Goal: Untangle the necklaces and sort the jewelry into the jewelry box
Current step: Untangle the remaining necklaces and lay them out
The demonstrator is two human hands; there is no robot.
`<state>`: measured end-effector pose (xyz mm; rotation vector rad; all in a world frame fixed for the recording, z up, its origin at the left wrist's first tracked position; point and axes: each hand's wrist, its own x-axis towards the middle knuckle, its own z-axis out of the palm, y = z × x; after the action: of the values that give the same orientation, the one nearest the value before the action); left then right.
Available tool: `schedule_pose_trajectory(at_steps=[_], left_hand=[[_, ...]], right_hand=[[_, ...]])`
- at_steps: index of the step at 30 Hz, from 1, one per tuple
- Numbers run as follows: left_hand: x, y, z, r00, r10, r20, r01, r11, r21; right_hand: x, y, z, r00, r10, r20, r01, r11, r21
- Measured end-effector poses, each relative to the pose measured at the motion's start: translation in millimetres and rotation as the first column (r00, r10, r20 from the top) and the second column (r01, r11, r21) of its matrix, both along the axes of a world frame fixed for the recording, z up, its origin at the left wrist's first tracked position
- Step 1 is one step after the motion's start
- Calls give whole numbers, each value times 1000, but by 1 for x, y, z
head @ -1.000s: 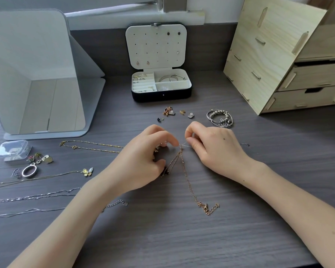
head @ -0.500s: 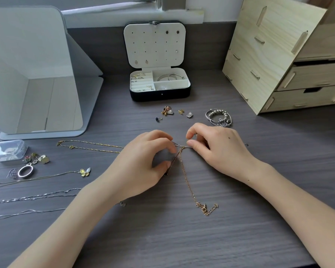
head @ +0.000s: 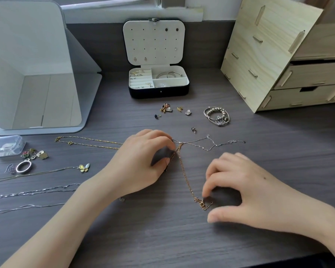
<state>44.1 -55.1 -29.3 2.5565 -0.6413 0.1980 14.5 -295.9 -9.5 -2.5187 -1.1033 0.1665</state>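
Necklaces are mid-untangling: left hand (head: 141,161) pinches the knot where silver chain (head: 203,145) crosses rose-gold chain (head: 186,176); right hand (head: 246,192) hovers unclenched over its clasp (head: 202,203) (next to grip, probably).

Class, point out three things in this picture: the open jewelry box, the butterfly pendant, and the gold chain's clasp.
jewelry box (head: 159,92): head view, dark front wall.
butterfly pendant (head: 84,167): head view, wings.
gold chain's clasp (head: 201,202): head view, lobster clasp.
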Motion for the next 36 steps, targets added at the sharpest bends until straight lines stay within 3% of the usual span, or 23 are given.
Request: schedule_pose_trajectory(at_steps=[8, 12, 16, 20, 27, 32, 36], left_hand=[[-1, 1, 0, 1000, -10, -15, 11, 1000, 13], [-1, 2, -1, 1000, -23, -18, 24, 999, 31], [-2, 2, 0, 1000, -20, -24, 21, 999, 45], [-2, 1, 0, 998, -26, -54, 28, 999, 36], [-4, -1, 6, 985, 35, -167, -38, 999, -12], [-5, 3, 21, 947, 2, -321, -115, 935, -335], [1, 17, 29, 947, 90, -309, -228, 865, -447]], right_hand=[[-4, 5, -7, 1000, 10, -24, -9, 998, 57], [0, 7, 4, 990, -30, -141, 58, 977, 204], [10, 10, 23, 964, -107, -243, 200, 896, 397], [25, 23, 41, 921, -59, -385, 303, 730, 613], [47, 63, 51, 918, -32, -396, 315, 664, 678], [49, 87, 49, 891, 23, -454, 366, 557, 746], [44, 93, 39, 852, 86, -516, 366, 607, 705]])
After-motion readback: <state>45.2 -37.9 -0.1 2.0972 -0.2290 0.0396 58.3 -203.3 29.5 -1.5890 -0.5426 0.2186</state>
